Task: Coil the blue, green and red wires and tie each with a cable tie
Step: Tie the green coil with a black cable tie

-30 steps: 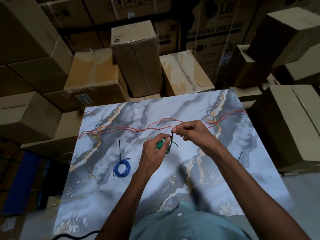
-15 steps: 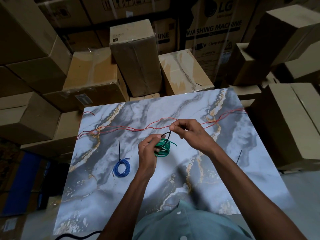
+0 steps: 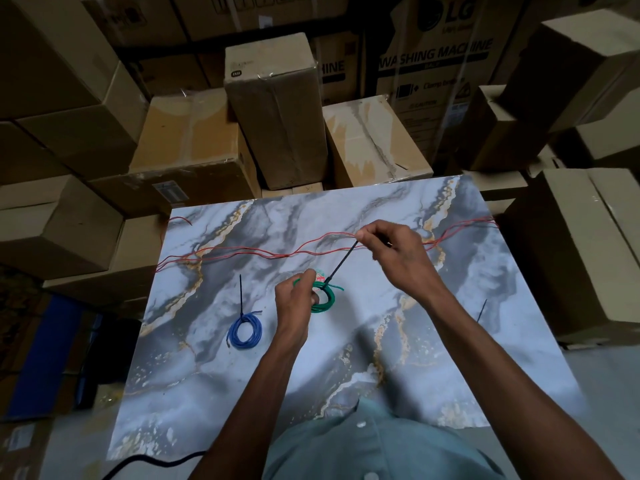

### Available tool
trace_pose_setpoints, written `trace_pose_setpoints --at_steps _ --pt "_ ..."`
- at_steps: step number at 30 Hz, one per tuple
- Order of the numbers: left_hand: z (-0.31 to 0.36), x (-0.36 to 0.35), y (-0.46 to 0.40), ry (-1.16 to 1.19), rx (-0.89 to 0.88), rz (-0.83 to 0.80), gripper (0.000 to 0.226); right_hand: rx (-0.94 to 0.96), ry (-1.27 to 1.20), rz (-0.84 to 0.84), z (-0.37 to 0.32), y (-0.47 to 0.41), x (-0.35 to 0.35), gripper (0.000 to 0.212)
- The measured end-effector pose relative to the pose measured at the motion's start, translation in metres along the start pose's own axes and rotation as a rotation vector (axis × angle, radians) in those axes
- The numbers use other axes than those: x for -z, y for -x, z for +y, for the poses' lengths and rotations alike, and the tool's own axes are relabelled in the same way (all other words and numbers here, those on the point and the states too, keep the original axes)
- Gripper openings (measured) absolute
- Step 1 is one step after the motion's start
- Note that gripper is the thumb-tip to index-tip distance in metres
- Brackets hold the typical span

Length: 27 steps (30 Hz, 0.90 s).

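My left hand (image 3: 294, 299) grips the coiled green wire (image 3: 327, 299) over the middle of the marble table (image 3: 450, 358). A black cable tie (image 3: 341, 265) runs from the coil up and to the right, stretched taut. My right hand (image 3: 391, 251) pinches its free end. The blue wire (image 3: 245, 331) lies coiled to the left, bound by a black tie whose tail (image 3: 241, 294) points away from me. The red wire (image 3: 263, 252) lies uncoiled across the far part of the table, from edge to edge.
Another black cable tie (image 3: 482, 310) lies near the table's right edge. Cardboard boxes (image 3: 277, 109) are stacked close around the far and side edges. A black cable (image 3: 152, 462) curls at the near left corner.
My right hand has pulled the tie's tail up and to the right, so more of it shows and the loop sits tighter on the green coil. My left hand shifted slightly left with the coil.
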<state>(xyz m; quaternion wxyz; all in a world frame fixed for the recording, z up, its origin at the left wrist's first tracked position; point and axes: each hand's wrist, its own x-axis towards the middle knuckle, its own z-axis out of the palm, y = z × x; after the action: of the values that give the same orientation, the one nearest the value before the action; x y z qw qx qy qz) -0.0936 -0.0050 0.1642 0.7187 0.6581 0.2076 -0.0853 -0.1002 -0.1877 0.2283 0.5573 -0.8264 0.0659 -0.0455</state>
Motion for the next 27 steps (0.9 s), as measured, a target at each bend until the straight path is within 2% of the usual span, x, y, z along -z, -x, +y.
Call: trace_pose_setpoints --at_steps 5,8,9,11,13,15,17,19,23,27 --pt "-0.001 -0.006 -0.005 0.098 0.117 0.094 0.041 0.013 -0.259 -0.105 -0.010 0.004 -0.002 0.021" --pt "0.001 -0.009 -0.010 0.211 0.253 0.073 0.032 -0.023 -0.419 -0.038 -0.011 0.007 -0.012 0.016" --pt "0.002 -0.009 -0.010 0.231 0.281 0.075 0.028 -0.055 -0.413 -0.038 -0.008 0.006 -0.015 0.017" --pt "0.003 -0.011 -0.010 0.235 0.306 0.069 0.024 -0.143 -0.347 -0.129 0.004 0.005 -0.023 0.031" --pt "0.006 -0.014 -0.008 0.209 0.295 0.048 0.021 -0.146 -0.172 -0.229 0.015 0.005 -0.034 0.041" --pt "0.009 -0.018 -0.006 0.187 0.280 0.022 0.020 -0.083 -0.013 -0.257 0.020 0.007 -0.043 0.029" --pt "0.011 -0.018 -0.003 0.166 0.284 -0.002 0.018 -0.064 0.024 -0.242 0.017 0.008 -0.049 0.017" --pt "0.013 -0.016 -0.002 0.170 0.316 -0.018 0.016 -0.035 0.072 -0.244 0.019 0.006 -0.050 0.034" --pt "0.015 -0.011 -0.001 0.268 0.444 -0.110 0.027 -0.142 -0.062 -0.218 0.029 -0.001 -0.048 0.038" --pt "0.011 -0.007 -0.001 0.279 0.493 -0.201 0.029 -0.235 -0.293 -0.130 0.034 -0.001 -0.048 0.027"
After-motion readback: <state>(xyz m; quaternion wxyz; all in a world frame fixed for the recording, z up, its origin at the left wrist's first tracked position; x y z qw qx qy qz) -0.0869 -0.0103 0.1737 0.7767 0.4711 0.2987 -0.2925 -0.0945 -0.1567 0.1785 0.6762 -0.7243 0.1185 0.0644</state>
